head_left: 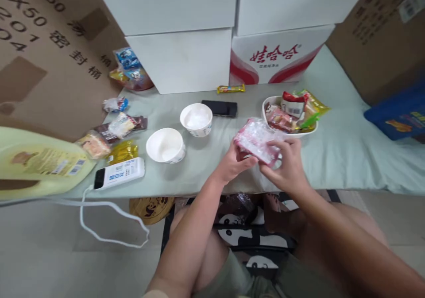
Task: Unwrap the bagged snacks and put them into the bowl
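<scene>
Between my two hands is a pink-and-clear plastic snack package (255, 139), held tilted above the table's front part. My left hand (234, 161) grips its left side, with the thumb along the lower edge. My right hand (286, 163) pinches the package's right end with thumb and fingers. Just behind it stands a white bowl (300, 134) filled with wrapped snacks (292, 107), among them a red-and-white packet. To the left sit two white paper bowls, a nearer one (166, 145) and a farther one (196, 120). What the package contains is hard to make out.
A dark phone (219, 108) and a yellow wrapped bar (231, 89) lie before white boxes (186, 63). At left are several snack packets (122, 125), a white power bank (121, 173) with a cable (109, 242), and a large yellow bottle (43, 165). Cardboard cartons (46, 67) flank the table.
</scene>
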Tool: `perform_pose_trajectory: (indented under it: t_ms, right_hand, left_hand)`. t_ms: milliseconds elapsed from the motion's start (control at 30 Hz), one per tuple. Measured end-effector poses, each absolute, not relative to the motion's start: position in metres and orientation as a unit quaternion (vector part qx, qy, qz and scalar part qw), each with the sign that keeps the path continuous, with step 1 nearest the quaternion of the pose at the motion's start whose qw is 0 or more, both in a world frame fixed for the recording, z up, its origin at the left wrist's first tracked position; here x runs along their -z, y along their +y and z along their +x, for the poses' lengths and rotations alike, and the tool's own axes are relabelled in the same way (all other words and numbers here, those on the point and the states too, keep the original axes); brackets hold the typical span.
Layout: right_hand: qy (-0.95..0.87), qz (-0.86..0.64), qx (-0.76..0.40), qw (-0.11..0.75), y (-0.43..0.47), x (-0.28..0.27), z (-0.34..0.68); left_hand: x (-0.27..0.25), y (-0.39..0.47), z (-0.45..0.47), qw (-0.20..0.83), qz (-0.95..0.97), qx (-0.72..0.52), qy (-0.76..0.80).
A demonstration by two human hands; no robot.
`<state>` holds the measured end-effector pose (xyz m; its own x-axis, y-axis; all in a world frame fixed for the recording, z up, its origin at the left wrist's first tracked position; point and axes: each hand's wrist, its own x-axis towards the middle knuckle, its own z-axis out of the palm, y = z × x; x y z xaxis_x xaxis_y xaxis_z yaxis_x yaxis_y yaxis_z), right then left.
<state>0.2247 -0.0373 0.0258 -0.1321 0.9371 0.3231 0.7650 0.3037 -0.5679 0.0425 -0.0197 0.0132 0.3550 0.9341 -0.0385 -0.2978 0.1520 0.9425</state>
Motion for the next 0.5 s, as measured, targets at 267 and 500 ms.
perform_pose_trajectory:
  t_ms: [267, 500]
  right_hand:
    - [-0.802, -0.479, -0.274, 0.229, -0.049, -0.023, 0.25]
    - [-0.788, -0.496, -0.315, 0.185, -0.036, -0.042, 0.273]
  left_hand:
    - [-0.007, -0.007, 0.065, 0.641, 0.433, -0.457, 0.439]
    - [-0.009, -0.005, 0.061, 0.615, 0.403, -0.473, 0.485]
